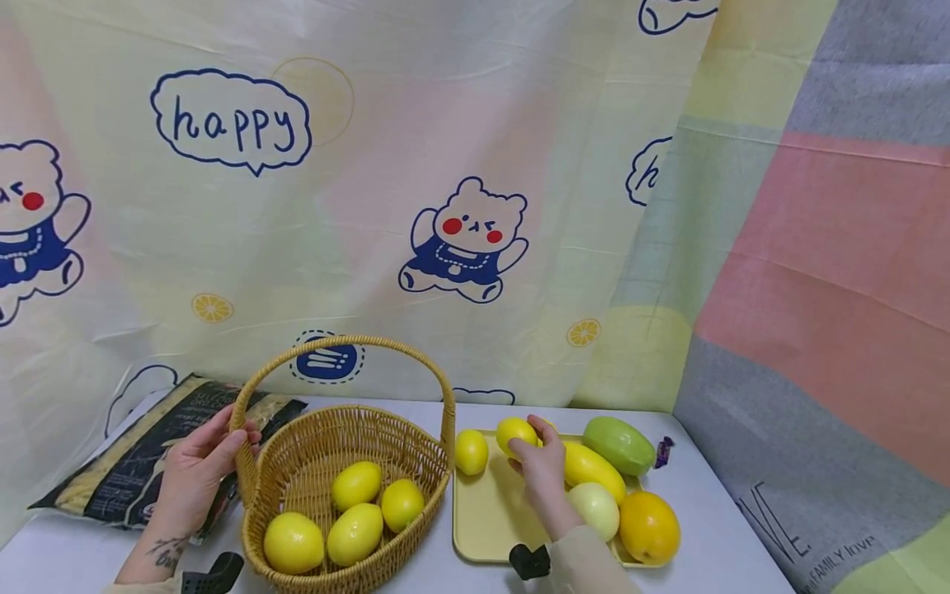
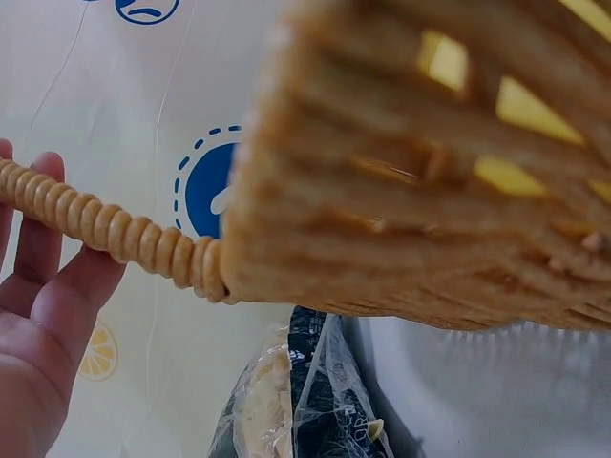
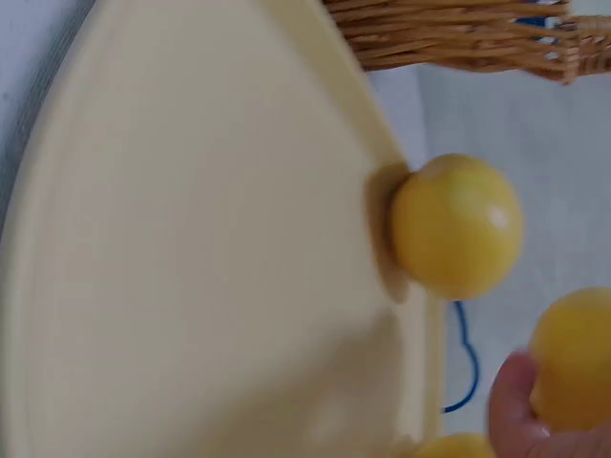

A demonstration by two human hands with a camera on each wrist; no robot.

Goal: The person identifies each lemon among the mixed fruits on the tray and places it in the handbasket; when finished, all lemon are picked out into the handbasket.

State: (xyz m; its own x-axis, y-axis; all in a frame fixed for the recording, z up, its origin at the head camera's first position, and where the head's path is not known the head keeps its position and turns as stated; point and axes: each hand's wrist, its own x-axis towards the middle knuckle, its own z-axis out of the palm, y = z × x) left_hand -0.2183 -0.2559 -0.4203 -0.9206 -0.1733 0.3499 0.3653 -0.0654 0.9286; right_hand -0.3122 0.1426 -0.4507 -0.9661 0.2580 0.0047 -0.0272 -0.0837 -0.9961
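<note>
My left hand (image 1: 195,470) holds the near left side of the handle (image 1: 248,396) of a wicker basket (image 1: 260,495); the left wrist view shows its thumb and fingers around the wrapped handle (image 2: 105,224). Several yellow lemons (image 1: 294,542) lie inside the basket. Over the yellow tray (image 1: 482,528), my right hand (image 1: 545,474) pinches a lemon (image 1: 515,436) between thumb and fingers. That lemon (image 3: 578,358) shows raised above the tray in the right wrist view. Another lemon (image 1: 471,452) sits at the tray's back left corner. Part of one more peeks out behind the right hand.
On the tray's right side are a long yellow fruit (image 1: 596,472), a green fruit (image 1: 619,445), a pale round fruit (image 1: 595,510) and an orange fruit (image 1: 649,528). A small purple wrapper (image 1: 664,452) lies beyond them. Behind the basket's left side lies a black plastic package (image 1: 141,462).
</note>
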